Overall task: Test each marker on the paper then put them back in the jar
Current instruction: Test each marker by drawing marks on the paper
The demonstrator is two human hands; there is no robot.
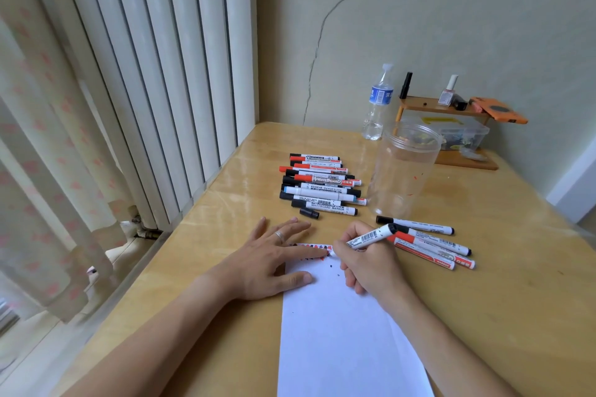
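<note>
wall (451, 10): cracked, pale green | radiator (154, 74): white | table (225, 235): wooden

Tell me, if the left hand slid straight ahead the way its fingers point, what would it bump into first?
Probably the loose black cap, lying just beyond the left hand fingertips. Right behind it is the pile of markers. Depth is hard to judge, so the hand might narrowly pass the cap.

The person is wearing a plain silver-looking ring (279, 236) on the left hand (269, 263), while both forearms are showing bare, no sleeves visible.
</note>
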